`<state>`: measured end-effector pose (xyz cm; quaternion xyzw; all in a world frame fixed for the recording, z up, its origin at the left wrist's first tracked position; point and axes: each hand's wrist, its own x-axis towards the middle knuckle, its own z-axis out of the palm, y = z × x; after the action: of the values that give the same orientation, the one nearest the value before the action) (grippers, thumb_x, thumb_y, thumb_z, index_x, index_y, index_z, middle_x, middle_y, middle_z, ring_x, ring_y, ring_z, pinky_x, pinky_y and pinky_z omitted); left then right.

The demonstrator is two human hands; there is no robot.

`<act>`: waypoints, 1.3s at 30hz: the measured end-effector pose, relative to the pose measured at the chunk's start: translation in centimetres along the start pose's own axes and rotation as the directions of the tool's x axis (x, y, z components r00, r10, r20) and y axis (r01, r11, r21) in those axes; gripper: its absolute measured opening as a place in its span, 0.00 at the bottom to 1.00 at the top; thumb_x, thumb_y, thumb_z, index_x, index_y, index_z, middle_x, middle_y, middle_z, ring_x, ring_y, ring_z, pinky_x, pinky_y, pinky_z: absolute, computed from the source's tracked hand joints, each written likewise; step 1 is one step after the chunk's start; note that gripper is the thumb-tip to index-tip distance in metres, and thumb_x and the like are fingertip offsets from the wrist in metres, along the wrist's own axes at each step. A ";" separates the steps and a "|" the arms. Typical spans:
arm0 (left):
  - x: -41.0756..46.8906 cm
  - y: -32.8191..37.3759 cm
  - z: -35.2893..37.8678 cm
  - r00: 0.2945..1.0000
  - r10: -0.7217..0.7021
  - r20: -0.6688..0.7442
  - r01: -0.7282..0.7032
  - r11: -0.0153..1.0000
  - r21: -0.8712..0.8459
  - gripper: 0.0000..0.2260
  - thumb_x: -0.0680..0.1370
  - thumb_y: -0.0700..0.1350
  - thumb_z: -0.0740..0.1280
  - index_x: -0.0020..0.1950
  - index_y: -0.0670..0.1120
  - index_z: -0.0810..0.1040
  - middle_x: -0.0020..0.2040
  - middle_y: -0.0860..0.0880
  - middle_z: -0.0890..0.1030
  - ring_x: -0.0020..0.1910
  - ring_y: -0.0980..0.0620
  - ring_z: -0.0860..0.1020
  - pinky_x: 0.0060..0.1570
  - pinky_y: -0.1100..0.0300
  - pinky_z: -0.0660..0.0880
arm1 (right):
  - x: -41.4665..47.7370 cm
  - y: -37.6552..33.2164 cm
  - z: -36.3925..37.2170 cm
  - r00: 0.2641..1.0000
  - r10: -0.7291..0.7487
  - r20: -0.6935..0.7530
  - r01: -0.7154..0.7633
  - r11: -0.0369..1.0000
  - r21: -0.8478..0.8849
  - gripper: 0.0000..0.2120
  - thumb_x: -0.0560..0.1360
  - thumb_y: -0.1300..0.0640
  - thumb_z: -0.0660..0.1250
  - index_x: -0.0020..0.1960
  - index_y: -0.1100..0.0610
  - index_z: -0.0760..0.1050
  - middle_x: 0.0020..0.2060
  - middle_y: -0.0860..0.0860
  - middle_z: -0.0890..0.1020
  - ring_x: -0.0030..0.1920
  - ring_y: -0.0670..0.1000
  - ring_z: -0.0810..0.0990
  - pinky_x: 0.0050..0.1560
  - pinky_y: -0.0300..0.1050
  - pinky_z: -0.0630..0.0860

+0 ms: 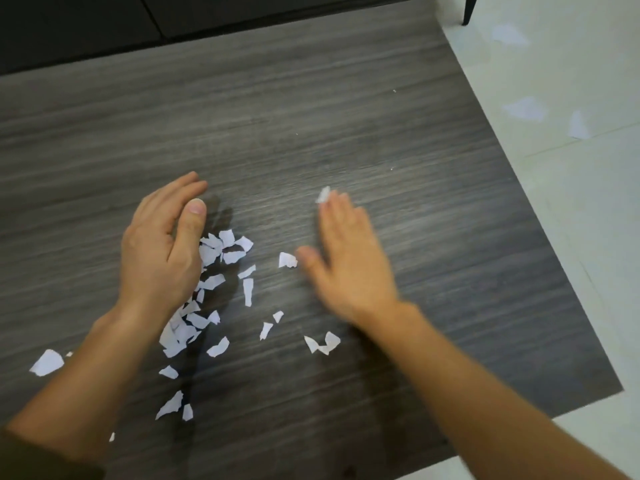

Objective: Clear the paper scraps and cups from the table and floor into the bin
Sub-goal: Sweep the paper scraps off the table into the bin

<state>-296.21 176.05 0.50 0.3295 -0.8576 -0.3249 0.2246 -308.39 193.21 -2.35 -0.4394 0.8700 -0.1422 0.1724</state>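
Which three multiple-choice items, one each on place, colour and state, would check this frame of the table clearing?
1. The densest heap of paper scraps lies: A along the far edge; B against the left hand; C at the near right corner.
2. The scraps are: A yellow; B green; C white.
3. The right hand is: A open, fingers straight; B clenched; C out of view.
Key: B, they bunch along that palm and wrist; C, all look white on the dark table; A, its fingers stretch out flat.
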 end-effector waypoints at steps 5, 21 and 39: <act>0.3 0.1 0.1 1.000 0.019 -0.002 -0.019 1.000 0.002 0.21 0.79 0.53 0.53 0.64 0.44 0.75 0.63 0.56 0.72 0.63 0.64 0.66 0.63 0.68 0.60 | 0.8 -2.2 -0.8 0.989 -0.141 0.049 0.132 0.979 0.158 0.36 0.75 0.35 0.38 0.76 0.55 0.46 0.76 0.49 0.45 0.75 0.45 0.39 0.74 0.46 0.35; 3.3 1.0 1.8 0.998 0.053 -0.021 -0.054 0.998 -0.025 0.18 0.79 0.52 0.55 0.63 0.47 0.74 0.63 0.55 0.73 0.65 0.60 0.69 0.67 0.61 0.65 | 14.9 10.5 -6.4 0.981 0.157 -0.116 -0.158 0.987 -0.007 0.33 0.79 0.40 0.45 0.76 0.61 0.49 0.76 0.56 0.49 0.76 0.50 0.44 0.74 0.45 0.39; -4.7 -4.7 -7.8 0.980 -0.189 -0.063 0.194 0.977 0.088 0.21 0.78 0.53 0.54 0.65 0.45 0.75 0.65 0.53 0.73 0.65 0.58 0.68 0.67 0.58 0.63 | 1.6 -8.9 1.4 0.927 -0.323 0.192 0.253 0.914 0.316 0.34 0.77 0.37 0.47 0.76 0.55 0.48 0.76 0.49 0.48 0.75 0.43 0.43 0.72 0.37 0.36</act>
<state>-286.38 173.49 1.76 0.4294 -0.8297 -0.2954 0.1998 -302.31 186.69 -0.34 -0.5479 0.7383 -0.2360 0.3148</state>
